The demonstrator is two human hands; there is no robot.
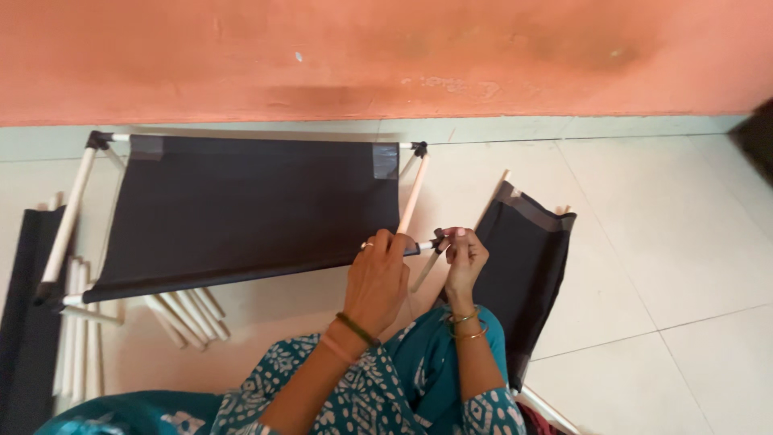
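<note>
Frame (241, 211) judged light, rods stiff, cloth soft; rod gripped by left hand (378, 270), connector (439, 238) pinched by right hand (465, 256).

The fabric panel (241, 209) on the frame is black, its rods (415, 193) white with black corner joints (419, 148). The wall (386, 56) is terracotta orange, the floor (660, 242) pale cream tile. The person's clothing (386, 395) is teal with a white print, the bangles (467, 324) gold.
</note>
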